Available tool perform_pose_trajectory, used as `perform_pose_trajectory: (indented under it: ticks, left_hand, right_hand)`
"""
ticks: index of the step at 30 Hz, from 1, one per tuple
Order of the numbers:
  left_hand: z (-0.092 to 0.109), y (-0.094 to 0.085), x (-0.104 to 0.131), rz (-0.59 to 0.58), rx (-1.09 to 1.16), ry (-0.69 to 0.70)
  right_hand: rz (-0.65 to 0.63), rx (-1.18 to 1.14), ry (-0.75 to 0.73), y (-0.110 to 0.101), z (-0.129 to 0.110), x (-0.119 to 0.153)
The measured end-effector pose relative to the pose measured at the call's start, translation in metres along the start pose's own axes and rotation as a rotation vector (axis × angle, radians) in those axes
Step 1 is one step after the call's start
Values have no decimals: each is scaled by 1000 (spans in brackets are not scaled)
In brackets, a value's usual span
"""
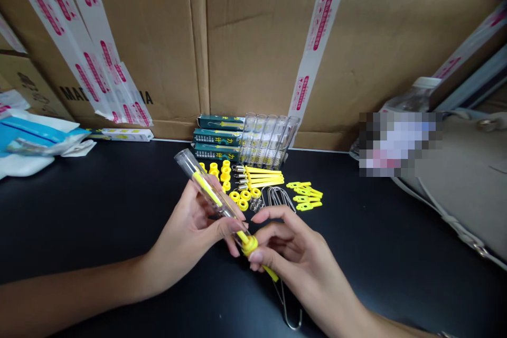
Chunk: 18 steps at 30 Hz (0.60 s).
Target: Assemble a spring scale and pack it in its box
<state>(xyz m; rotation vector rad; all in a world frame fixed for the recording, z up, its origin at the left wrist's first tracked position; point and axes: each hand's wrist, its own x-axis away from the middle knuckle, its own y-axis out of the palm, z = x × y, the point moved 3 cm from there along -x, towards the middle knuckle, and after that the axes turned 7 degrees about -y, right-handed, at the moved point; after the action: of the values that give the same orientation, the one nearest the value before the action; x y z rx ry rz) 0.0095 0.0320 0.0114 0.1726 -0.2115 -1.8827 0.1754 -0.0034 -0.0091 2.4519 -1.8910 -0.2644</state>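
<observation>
My left hand (190,222) is closed round a clear plastic tube (225,208), the body of a spring scale, tilted with its far end up and to the left. A yellow rod (208,188) shows inside it. At the tube's lower end sits a yellow cap (249,246), pinched between thumb and fingers of my right hand (297,253). Whether the cap is fully seated I cannot tell. Below it a yellow stem (271,273) sticks out, and a metal wire hook (283,303) hangs from there, partly hidden by my right hand.
Behind my hands lie yellow rings (225,174), yellow rods with springs (263,176), wire hooks (277,197) and flat yellow pieces (307,191). Clear tubes (269,140) rest against green boxes (217,136). A bottle (412,97) and bag (467,169) stand right; cardboard (253,53) walls the back.
</observation>
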Motion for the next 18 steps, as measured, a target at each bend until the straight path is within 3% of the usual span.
perform_pose_trajectory:
  ticks: [5, 9, 14, 18]
  left_hand:
    - [6, -5, -1, 120, -15, 115]
    - [6, -10, -8, 198, 3, 80]
    - [4, -13, -13, 197, 17, 60]
    - [1, -9, -9, 131, 20, 51]
  right_hand:
    - [-146, 15, -120, 3, -13, 4]
    - [-257, -46, -116, 5, -13, 8]
    - [-174, -164, -56, 3, 0, 1]
    - [-79, -48, -32, -2, 4, -2]
